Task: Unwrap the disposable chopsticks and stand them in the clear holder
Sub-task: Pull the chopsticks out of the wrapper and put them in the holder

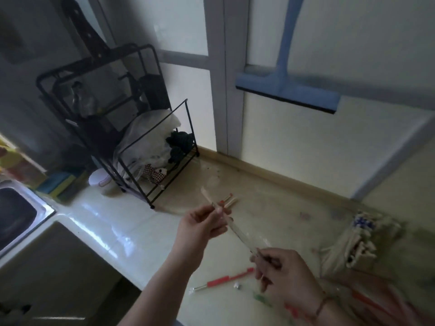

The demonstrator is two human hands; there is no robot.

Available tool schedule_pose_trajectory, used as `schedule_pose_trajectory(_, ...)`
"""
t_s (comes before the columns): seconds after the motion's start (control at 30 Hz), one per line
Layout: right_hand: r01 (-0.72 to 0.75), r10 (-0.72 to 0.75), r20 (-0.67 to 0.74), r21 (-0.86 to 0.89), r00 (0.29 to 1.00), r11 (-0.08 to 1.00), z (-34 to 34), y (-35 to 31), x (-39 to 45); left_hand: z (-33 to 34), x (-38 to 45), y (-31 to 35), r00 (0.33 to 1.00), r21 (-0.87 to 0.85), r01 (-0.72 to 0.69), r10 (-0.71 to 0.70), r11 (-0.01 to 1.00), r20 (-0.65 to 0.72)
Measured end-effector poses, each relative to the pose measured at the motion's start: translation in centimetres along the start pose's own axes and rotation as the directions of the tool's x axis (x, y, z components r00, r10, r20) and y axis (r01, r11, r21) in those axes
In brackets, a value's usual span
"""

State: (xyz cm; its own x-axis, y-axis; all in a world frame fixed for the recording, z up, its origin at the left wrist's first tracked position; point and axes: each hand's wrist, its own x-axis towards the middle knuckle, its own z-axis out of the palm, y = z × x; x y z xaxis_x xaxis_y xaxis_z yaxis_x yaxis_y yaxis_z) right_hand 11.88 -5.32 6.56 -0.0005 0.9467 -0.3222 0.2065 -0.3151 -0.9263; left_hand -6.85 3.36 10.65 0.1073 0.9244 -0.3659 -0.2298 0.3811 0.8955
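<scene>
Both hands hold one pair of chopsticks in a clear plastic wrapper [237, 231] above the counter. My left hand [202, 222] pinches its far upper part, and the wrapper's loose tip sticks out beyond the fingers. My right hand [280, 269] grips the near lower end. Another wrapped pair with a red band [221, 280] lies on the counter in front of me. A further wrapped pair [229, 200] lies beyond my left hand. More red-marked packets [367, 302] lie blurred at the lower right. I cannot make out a clear holder.
A black wire rack [150, 147] with bags stands at the back left, with a white lidded cup [100, 178] beside it. A steel sink [18, 215] is at the far left. A crumpled cloth [353, 241] lies at the right. A blue squeegee [287, 90] hangs on the window.
</scene>
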Motion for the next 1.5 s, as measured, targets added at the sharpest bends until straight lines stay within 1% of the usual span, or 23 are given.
schedule_pose_trajectory(0.07, -0.022, 0.022, -0.005, 0.050, 1.000, 0.999, -1.2, -0.2, -2.4, 3.1, -1.0, -0.5, 0.999, 0.025, -0.009, 0.008, 1.000, 0.053)
schedule_pose_trajectory(0.17, -0.056, 0.064, -0.073, 0.107, 0.995, 0.993, -2.8, 0.4, -5.9, 6.7, -2.6, -0.8, 0.994, 0.026, -0.025, 0.022, 0.999, 0.106)
schedule_pose_trajectory(0.23, -0.049, 0.058, -0.096, 0.095, 0.994, 0.994, -3.9, 1.0, -8.0, 8.7, -3.9, -1.1, 0.987, 0.057, -0.030, 0.020, 0.998, 0.158)
schedule_pose_trajectory(0.3, -0.045, 0.052, -0.079, 0.084, 0.996, 0.995, -4.9, 1.5, -9.9, 10.5, -5.1, -1.7, 0.978, 0.076, -0.039, 0.022, 0.996, 0.206)
schedule_pose_trajectory(0.47, -0.071, 0.087, -0.084, 0.179, 0.993, 0.981, -6.8, 2.3, -12.8, 13.3, -7.2, -3.1, 0.965, 0.124, -0.070, 0.035, 0.990, 0.260)
schedule_pose_trajectory(0.6, -0.056, 0.071, -0.099, 0.152, 0.993, 0.987, -7.8, 2.5, -14.2, 14.6, -8.6, -3.9, 0.952, 0.186, -0.078, 0.018, 0.979, 0.304)
schedule_pose_trajectory(0.7, -0.051, 0.063, -0.102, 0.113, 0.993, 0.992, -8.2, 2.3, -15.1, 15.4, -9.4, -4.3, 0.952, 0.194, -0.087, 0.024, 0.977, 0.305)
schedule_pose_trajectory(0.8, -0.054, 0.071, -0.110, 0.143, 0.991, 0.988, -8.5, 2.4, -15.5, 15.8, -10.2, -4.6, 0.957, 0.179, -0.066, 0.011, 0.982, 0.291)
schedule_pose_trajectory(0.87, -0.066, 0.077, -0.051, 0.186, 0.996, 0.980, -8.7, 1.8, -15.8, 16.0, -10.4, -4.8, 0.957, 0.194, -0.046, -0.013, 0.980, 0.290)
schedule_pose_trajectory(0.93, -0.087, 0.086, 0.016, 0.299, 0.996, 0.950, -8.9, 1.1, -15.9, 16.1, -10.1, -4.8, 0.955, 0.242, -0.022, -0.051, 0.970, 0.291)
schedule_pose_trajectory(0.97, -0.111, 0.106, 0.034, 0.396, 0.994, 0.912, -9.0, 0.9, -15.8, 16.2, -9.8, -4.8, 0.954, 0.259, -0.004, -0.074, 0.966, 0.289)
schedule_pose_trajectory(1.03, -0.145, 0.145, 0.043, 0.550, 0.988, 0.822, -9.1, 0.7, -15.5, 16.3, -9.0, -4.8, 0.952, 0.276, 0.037, -0.117, 0.961, 0.282)
schedule_pose_trajectory(1.07, -0.150, 0.160, 0.036, 0.587, 0.986, 0.796, -9.2, 0.4, -15.3, 16.4, -8.6, -4.8, 0.952, 0.278, 0.053, -0.133, 0.959, 0.276)
schedule_pose_trajectory(1.13, -0.151, 0.166, 0.033, 0.611, 0.986, 0.777, -9.1, -0.1, -15.2, 16.6, -8.1, -4.9, 0.948, 0.261, 0.094, -0.167, 0.961, 0.271)
schedule_pose_trajectory(1.2, -0.166, 0.163, 0.063, 0.616, 0.985, 0.770, -9.0, -0.5, -14.9, 16.8, -7.7, -5.0, 0.943, 0.229, 0.137, -0.198, 0.964, 0.269)
schedule_pose_trajectory(1.27, -0.177, 0.168, 0.073, 0.620, 0.983, 0.764, -9.1, -0.6, -14.7, 16.9, -7.3, -5.0, 0.941, 0.215, 0.156, -0.211, 0.964, 0.265)
schedule_pose_trajectory(1.4, -0.163, 0.138, 0.089, 0.645, 0.986, 0.747, -9.3, -0.5, -14.5, 17.1, -7.2, -4.9, 0.939, 0.212, 0.131, -0.190, 0.968, 0.286)
schedule_pose_trajectory(1.5, -0.144, 0.140, 0.056, 0.632, 0.989, 0.761, -9.0, -0.3, -14.8, 17.3, -7.1, -4.2, 0.941, 0.184, 0.118, -0.169, 0.976, 0.295)
